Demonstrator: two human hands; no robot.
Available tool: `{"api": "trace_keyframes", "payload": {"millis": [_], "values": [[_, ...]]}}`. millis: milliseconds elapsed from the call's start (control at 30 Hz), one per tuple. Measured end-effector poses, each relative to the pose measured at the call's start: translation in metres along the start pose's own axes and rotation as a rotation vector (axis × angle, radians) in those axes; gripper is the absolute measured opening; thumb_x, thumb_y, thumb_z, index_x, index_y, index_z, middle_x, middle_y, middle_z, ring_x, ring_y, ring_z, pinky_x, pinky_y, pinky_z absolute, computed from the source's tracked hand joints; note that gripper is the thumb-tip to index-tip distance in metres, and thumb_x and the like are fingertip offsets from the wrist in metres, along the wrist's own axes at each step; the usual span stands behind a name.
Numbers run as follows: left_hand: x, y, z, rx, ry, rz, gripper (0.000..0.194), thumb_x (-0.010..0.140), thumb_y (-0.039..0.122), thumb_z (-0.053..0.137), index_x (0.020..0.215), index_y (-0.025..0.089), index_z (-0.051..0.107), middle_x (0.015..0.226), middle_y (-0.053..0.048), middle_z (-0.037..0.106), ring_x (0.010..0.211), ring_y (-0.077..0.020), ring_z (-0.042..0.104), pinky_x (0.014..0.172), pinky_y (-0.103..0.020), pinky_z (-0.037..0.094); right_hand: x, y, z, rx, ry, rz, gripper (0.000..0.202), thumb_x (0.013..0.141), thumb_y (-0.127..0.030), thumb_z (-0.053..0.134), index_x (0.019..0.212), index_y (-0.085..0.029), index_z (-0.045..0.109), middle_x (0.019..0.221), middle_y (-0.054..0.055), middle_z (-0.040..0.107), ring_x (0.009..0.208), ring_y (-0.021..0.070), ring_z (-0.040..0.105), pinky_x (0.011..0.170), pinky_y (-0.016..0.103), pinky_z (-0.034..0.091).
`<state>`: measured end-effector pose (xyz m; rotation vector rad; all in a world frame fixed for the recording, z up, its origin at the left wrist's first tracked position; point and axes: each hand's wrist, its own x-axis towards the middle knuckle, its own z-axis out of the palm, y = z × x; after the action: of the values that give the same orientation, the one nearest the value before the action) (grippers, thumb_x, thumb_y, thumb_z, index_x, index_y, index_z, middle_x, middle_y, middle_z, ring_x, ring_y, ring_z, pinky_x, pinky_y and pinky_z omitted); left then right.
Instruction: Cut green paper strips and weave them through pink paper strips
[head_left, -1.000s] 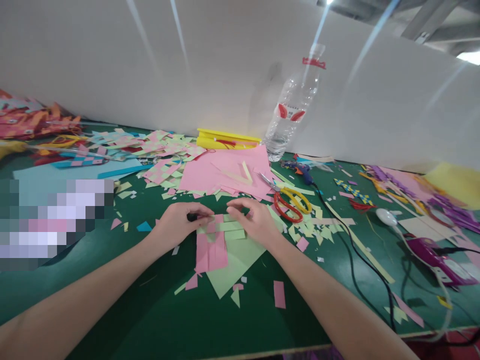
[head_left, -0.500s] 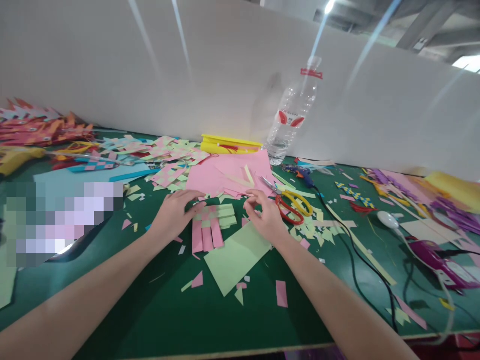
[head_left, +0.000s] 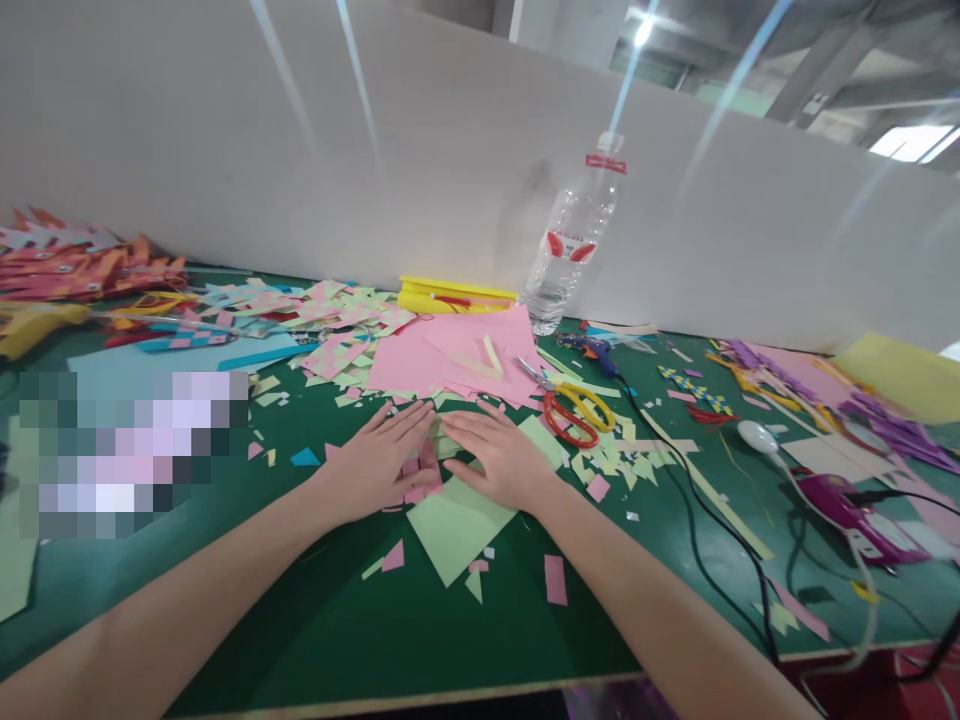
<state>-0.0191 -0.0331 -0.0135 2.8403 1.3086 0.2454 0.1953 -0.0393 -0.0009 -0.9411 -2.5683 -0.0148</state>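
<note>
My left hand point(head_left: 386, 462) lies flat with fingers stretched over the woven piece of pink and green paper strips point(head_left: 426, 478), covering most of it. Flat too, my right hand point(head_left: 499, 455) covers the right side of the same piece, its fingertips close to those of the left. Under and in front of the right hand is a light green paper sheet point(head_left: 454, 530). Beyond the fingers lies a pink paper sheet point(head_left: 450, 345). Scissors point(head_left: 574, 400) with one red and one yellow handle rest to the right of my right hand.
A plastic bottle point(head_left: 566, 255) leans against the white partition point(head_left: 300, 150). A blue glue gun point(head_left: 600, 355) trails a black cord. Woven pink-green pieces point(head_left: 337, 315) are heaped at back left. A purple device point(head_left: 847, 510) sits at right. Paper scraps point(head_left: 626, 460) litter the green table.
Both hands have come down from pinched, curled poses to lie flat across the woven strips. The view has shifted slightly; the scissors and sheets stay in place.
</note>
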Motion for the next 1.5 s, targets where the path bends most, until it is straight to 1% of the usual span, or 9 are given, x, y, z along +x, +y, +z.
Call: {"api": "trace_keyframes", "payload": {"millis": [167,300,500,700,767,933,1100,1333,1500], "values": [[0.000,-0.002,-0.001,-0.001,-0.055,-0.005,0.073,0.088,0.065,0.018,0.143,0.017,0.026,0.148,-0.007,0.023,0.137,-0.0228,0.023,0.112,-0.043,0.013,-0.003,0.004,0.002,0.005,-0.018,0.026,0.038,0.091,-0.038,0.043,0.118,-0.016,0.057,0.125,0.008,0.059,0.120,0.0200,0.049,0.112,0.045,0.019],[0.000,-0.002,-0.001,0.001,-0.029,0.002,0.072,0.088,0.064,0.021,0.143,0.018,0.026,0.148,-0.006,0.024,0.136,-0.0226,0.024,0.112,-0.043,0.012,-0.004,0.003,-0.002,-0.014,-0.001,-0.001,0.039,0.089,-0.036,0.046,0.122,-0.017,0.053,0.128,0.008,0.055,0.120,0.0204,0.047,0.110,0.044,0.022],[-0.001,-0.001,-0.003,-0.014,-0.056,-0.009,0.068,0.089,0.062,0.025,0.142,0.018,0.029,0.148,-0.006,0.024,0.136,-0.0228,0.023,0.112,-0.043,0.012,-0.004,0.000,-0.007,-0.053,0.054,-0.174,0.027,0.089,-0.036,0.047,0.096,-0.020,0.067,0.095,0.004,0.065,0.095,0.0174,0.053,0.102,0.040,0.029],[0.000,-0.001,-0.006,-0.037,-0.040,0.013,0.063,0.091,0.056,0.028,0.141,0.017,0.031,0.147,-0.009,0.027,0.135,-0.0238,0.026,0.111,-0.046,0.014,-0.003,-0.001,-0.013,0.014,0.029,-0.157,0.028,0.088,-0.035,0.049,0.071,-0.021,0.067,0.066,0.001,0.063,0.072,0.0157,0.053,0.091,0.038,0.034],[0.000,-0.001,-0.005,-0.041,-0.037,0.017,0.062,0.091,0.055,0.027,0.140,0.017,0.032,0.147,-0.009,0.028,0.135,-0.0235,0.026,0.111,-0.046,0.015,-0.003,0.000,-0.014,0.030,0.035,-0.130,0.029,0.087,-0.035,0.050,0.067,-0.020,0.065,0.064,0.000,0.062,0.069,0.0150,0.052,0.090,0.038,0.034],[0.000,-0.002,-0.004,-0.041,-0.029,0.012,0.064,0.090,0.058,0.027,0.141,0.019,0.031,0.147,-0.008,0.027,0.135,-0.0228,0.026,0.111,-0.045,0.016,-0.004,0.004,-0.014,0.036,0.025,-0.146,0.024,0.088,-0.034,0.049,0.084,-0.021,0.068,0.072,0.002,0.064,0.073,0.0153,0.054,0.089,0.037,0.033],[0.001,-0.002,-0.004,-0.032,-0.045,0.001,0.065,0.090,0.058,0.027,0.141,0.018,0.030,0.148,-0.008,0.026,0.136,-0.0226,0.025,0.112,-0.044,0.014,-0.005,0.008,-0.018,0.027,0.029,-0.143,0.037,0.087,-0.035,0.050,0.057,-0.019,0.063,0.054,0.000,0.059,0.060,0.0138,0.049,0.086,0.036,0.035],[0.002,0.000,-0.007,-0.053,-0.064,-0.012,0.071,0.088,0.063,0.023,0.141,0.017,0.029,0.148,-0.009,0.025,0.136,-0.0226,0.025,0.112,-0.044,0.014,-0.007,0.015,-0.014,0.018,0.036,-0.155,0.027,0.089,-0.035,0.048,0.088,-0.019,0.069,0.069,0.002,0.066,0.065,0.0142,0.052,0.084,0.036,0.035],[0.002,0.001,-0.010,-0.072,-0.084,-0.021,0.069,0.089,0.060,0.026,0.142,0.017,0.027,0.148,-0.009,0.024,0.136,-0.0230,0.023,0.112,-0.044,0.015,-0.007,0.016,-0.015,-0.037,0.051,-0.106,0.041,0.090,-0.034,0.046,0.054,-0.019,0.059,0.051,-0.001,0.056,0.055,0.0124,0.046,0.083,0.034,0.035]]}}
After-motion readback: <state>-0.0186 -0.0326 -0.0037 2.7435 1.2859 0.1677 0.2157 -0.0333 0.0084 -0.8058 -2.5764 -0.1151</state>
